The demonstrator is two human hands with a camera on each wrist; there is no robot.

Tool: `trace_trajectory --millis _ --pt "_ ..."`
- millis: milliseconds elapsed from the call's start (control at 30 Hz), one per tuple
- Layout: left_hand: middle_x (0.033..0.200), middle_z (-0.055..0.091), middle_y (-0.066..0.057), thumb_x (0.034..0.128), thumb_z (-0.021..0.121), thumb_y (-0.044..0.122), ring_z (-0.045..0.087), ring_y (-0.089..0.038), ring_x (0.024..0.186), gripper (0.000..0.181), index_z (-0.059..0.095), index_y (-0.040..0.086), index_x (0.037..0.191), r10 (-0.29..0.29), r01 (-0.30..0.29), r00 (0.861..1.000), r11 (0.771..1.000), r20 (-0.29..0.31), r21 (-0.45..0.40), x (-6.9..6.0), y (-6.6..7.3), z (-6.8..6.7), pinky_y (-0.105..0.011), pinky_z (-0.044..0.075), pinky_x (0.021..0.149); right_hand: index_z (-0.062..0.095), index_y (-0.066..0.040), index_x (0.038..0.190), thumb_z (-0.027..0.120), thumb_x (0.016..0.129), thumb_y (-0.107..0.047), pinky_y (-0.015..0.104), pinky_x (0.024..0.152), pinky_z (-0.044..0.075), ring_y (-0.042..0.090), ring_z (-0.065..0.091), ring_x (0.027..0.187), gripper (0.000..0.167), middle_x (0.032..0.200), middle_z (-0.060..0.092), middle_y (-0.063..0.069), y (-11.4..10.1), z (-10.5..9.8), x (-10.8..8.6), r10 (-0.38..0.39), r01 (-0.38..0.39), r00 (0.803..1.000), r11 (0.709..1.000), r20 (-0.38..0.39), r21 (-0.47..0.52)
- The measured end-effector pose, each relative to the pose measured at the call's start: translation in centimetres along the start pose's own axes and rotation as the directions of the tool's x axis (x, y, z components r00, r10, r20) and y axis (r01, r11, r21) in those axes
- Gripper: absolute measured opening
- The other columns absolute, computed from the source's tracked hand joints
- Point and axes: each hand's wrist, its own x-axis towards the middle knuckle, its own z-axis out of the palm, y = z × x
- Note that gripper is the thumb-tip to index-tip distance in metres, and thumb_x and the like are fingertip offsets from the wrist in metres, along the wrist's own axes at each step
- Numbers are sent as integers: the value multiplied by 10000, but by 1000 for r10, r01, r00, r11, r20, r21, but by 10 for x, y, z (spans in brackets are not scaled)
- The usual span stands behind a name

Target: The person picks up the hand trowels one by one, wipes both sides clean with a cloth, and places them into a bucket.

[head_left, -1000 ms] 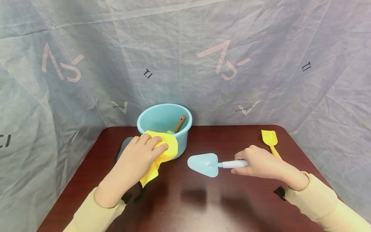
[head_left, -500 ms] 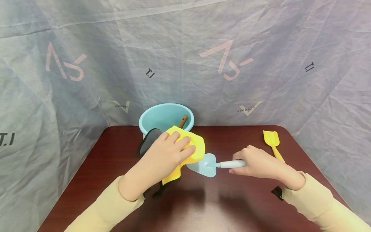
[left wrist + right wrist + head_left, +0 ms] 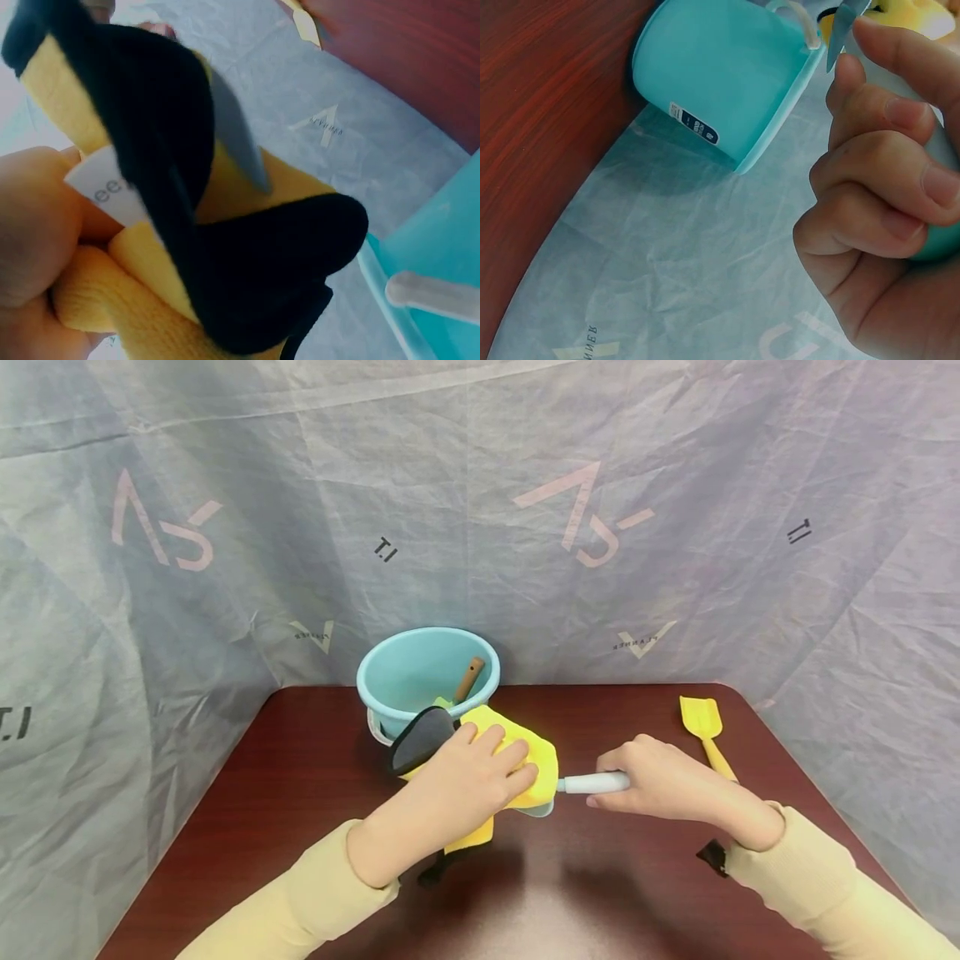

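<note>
In the head view my right hand grips the white handle of a light blue trowel, its blade pointing left above the table. My left hand holds a yellow cloth with black edging and a dark grey part over the blade. Only the blade's lower edge shows below the cloth. In the left wrist view the blade lies between folds of the cloth, and a white label hangs there. The right wrist view shows fingers curled round the handle, with the blade beyond them.
A light blue bucket stands at the back of the dark red table. A brown-handled tool leans inside it. A yellow toy shovel lies at the back right. A grey sheet hangs behind the table.
My left hand has moved right with the yellow cloth, from in front of the bucket onto the trowel blade, which it now mostly covers. The right hand has hardly moved.
</note>
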Motion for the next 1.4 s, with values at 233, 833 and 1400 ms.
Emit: trace_trajectory --millis 233,833,1400 --pt "932 592 24 794 677 160 505 -199 810 165 630 182 951 10 -11 998 1000 56 28 2 10 8 -324 417 654 599 -260 675 749 766 -308 190 467 366 -10 369 492 182 555 468 -166 -3 -3 -2 10 -10 1000 1000 2 3" --pt "980 582 21 765 715 210 495 -201 890 274 630 198 1025 -6 -3 966 999 257 36 -2 18 10 -341 428 710 603 -263 678 753 764 -317 190 470 356 -9 366 505 181 565 471 -179 -3 -1 -6 5 -6 1000 1000 -6 -29" --pt "952 575 -3 749 723 206 498 -211 863 258 631 179 989 -9 -4 975 998 220 57 -15 12 11 -334 425 691 592 -288 668 754 750 -332 190 463 353 -6 370 501 186 554 457 -182 1 -1 -12 48 -49 999 997 -12 -60"
